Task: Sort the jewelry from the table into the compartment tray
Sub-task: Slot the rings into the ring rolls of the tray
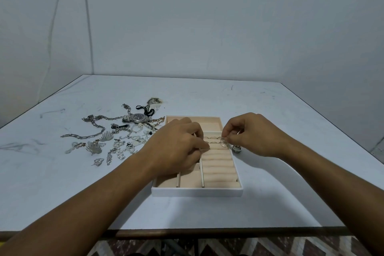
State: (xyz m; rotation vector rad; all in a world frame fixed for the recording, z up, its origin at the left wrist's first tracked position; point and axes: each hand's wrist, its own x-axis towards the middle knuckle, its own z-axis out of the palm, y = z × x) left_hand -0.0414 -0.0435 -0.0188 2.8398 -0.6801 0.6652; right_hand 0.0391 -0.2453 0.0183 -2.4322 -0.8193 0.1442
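Note:
A white compartment tray [197, 191] with peach lining sits at the table's middle. Its right column holds padded ring rolls [219, 169], and several thin rings stand in the upper rows. My right hand [252, 134] pinches a thin silver ring [223, 143] over the ring rolls near the tray's right wall. My left hand [178, 145] rests over the tray's middle, fingers curled, fingertips pressing at the ring rolls' left edge; what it holds, if anything, is hidden. A pile of jewelry [116, 139] lies to the tray's left.
A wristwatch [138, 118] and long chains [91, 129] lie in the pile on the left. A wide dark ring [236, 148] sits on the table just right of the tray. The table's front edge [187, 233] is near me, and a wall stands behind.

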